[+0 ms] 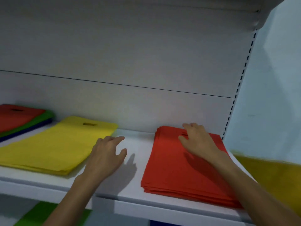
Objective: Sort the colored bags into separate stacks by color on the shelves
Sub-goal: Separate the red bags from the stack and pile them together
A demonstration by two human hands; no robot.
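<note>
Mixed stack (19, 116), red on green on blue, is seen far left of left hand (105, 154); yellow stack (53, 144) just left of it. Hand is held spread, loose over shelf (133, 144), nothing gripped. Right hand (197, 141) is rested on red stack (175, 168), fingers loosely bent, nothing pinched

One view, wide-angle cam on my head. It faced forward and slightly down into the shelving, close in. My forearms came in from the bottom edge, left hand (105, 154) near centre, right hand (197, 141) right of it. The shelf (130, 190) ran across the lower third and the back panel (130, 46) filled the upper half. The red stack (179, 168) sat lower right and the yellow stack (53, 144) lower left. The mixed pile (19, 118) was clipped by the left edge. The slotted upright (241, 79) leaned in at right, and the corners were blurred.
</note>
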